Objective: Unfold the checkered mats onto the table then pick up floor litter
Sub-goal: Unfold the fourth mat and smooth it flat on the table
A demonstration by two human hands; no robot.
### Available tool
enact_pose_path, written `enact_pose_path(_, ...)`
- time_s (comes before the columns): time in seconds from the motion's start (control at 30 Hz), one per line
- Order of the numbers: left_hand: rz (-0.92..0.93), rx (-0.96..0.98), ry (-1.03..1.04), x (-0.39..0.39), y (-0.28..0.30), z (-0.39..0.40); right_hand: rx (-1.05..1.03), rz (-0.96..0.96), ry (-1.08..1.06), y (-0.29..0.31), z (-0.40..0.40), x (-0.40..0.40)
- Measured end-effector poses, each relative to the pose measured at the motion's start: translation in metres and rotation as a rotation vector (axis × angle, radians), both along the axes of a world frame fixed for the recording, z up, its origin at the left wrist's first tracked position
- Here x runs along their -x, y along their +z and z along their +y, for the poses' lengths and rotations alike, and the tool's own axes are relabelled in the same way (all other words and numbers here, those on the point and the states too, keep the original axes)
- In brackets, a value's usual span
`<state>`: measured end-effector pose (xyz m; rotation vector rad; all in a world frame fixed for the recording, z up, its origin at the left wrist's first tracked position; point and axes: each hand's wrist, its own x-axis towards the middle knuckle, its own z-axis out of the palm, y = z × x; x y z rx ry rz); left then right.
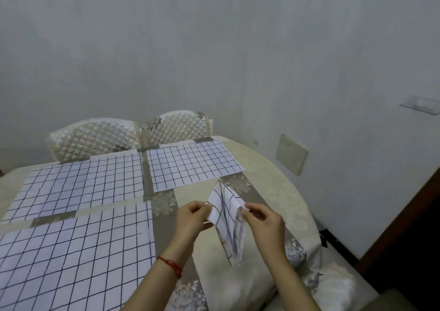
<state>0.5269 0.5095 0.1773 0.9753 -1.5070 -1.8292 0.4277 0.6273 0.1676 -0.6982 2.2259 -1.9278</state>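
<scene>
A folded white checkered mat with dark grid lines hangs in the air above the table's right part. My left hand pinches its left edge and my right hand pinches its right edge, so the folds are partly spread. Three checkered mats lie flat on the table: one at the near left, one at the far left, one at the far middle.
The table has a beige and grey flowered cloth and a rounded right edge. Two quilted chair backs stand behind it. A white wall with a switch plate is close on the right. A white cushion sits low right.
</scene>
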Motion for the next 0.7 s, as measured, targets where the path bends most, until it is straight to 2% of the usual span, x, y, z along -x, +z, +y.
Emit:
enact_pose_path(0.13, -0.117, 0.274, 0.081, -0.014, 0.0, -0.022, 0.005, 0.04, -0.095, 0.012, 0.009, 0.022)
enact_pose_path(0.27, -0.322, 0.627, 0.209, -0.016, 0.003, -0.029, -0.079, 0.236, -0.036, 0.038, 0.011, 0.038)
enact_pose_path(0.33, -0.298, 0.729, 0.211, -0.008, 0.012, -0.016, -0.151, 0.361, 0.034, 0.052, 0.007, 0.041)
enact_pose_path(0.5, -0.109, 0.824, 0.028, 0.022, 0.044, 0.032, -0.253, 0.545, 0.229, 0.076, -0.003, 0.044)
enact_pose_path(0.7, -0.051, 0.691, -0.04, 0.041, 0.057, 0.043, -0.36, 0.641, 0.348, 0.092, -0.001, 0.053)
